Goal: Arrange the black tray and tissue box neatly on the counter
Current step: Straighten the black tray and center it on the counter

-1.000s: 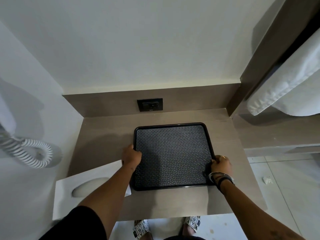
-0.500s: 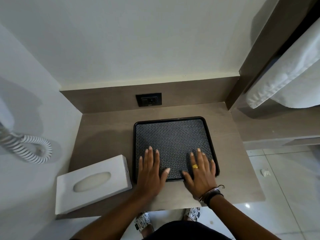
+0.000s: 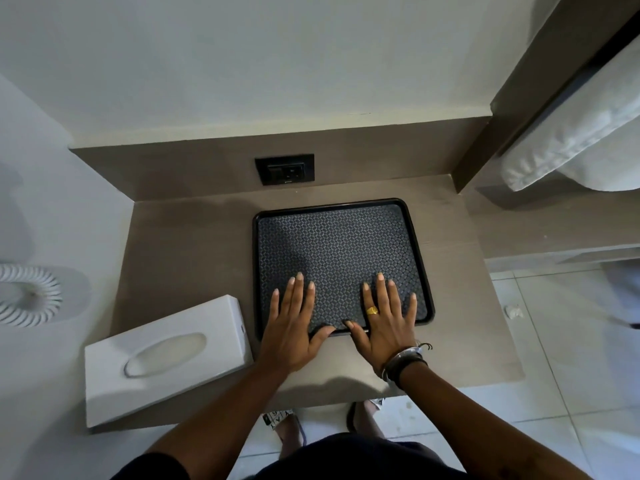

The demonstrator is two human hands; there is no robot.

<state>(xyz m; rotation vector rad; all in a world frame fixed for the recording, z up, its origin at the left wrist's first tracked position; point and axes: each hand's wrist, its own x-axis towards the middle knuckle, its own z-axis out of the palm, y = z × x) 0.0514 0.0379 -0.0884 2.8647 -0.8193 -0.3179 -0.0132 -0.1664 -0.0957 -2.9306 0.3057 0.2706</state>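
The black tray [image 3: 337, 244], with a patterned inside, lies flat on the brown counter [image 3: 194, 244], a little right of the middle. My left hand [image 3: 294, 323] and my right hand [image 3: 384, 317] rest palm-down on the tray's near edge, fingers spread, holding nothing. The white tissue box [image 3: 166, 355] sits at the counter's front left corner, turned at an angle, its oval slot facing up. Its right end lies close to the tray's near left corner.
A black wall socket [image 3: 284, 169] sits in the back panel above the tray. A coiled white cord [image 3: 27, 296] hangs on the left wall. White fabric [image 3: 571, 133] hangs at the upper right. The tiled floor [image 3: 571, 358] shows past the counter's right and front edges.
My hands let go of the tray's side edges and now lie flat on its near part. The tissue box, partly hidden by my arm before, shows fully.
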